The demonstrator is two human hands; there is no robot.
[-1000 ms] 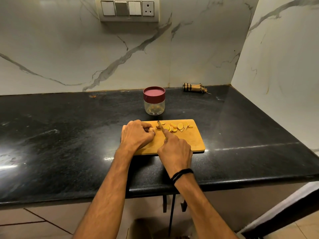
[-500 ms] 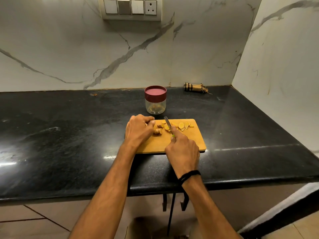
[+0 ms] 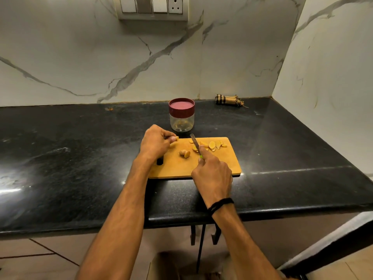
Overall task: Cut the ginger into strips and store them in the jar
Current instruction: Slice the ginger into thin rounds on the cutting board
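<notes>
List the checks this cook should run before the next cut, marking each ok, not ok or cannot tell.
1. Knife gripped by the right hand: ok.
2. Ginger chunk steadied: not ok; it lies loose on the cutting board, while the left hand pinches a small ginger piece.
3. Left hand apart from the blade: ok.
4. Cutting board flat on the counter: ok.
5. Jar open for strips: not ok; its maroon lid is on.
6. Blade sharpness: cannot tell.
</notes>
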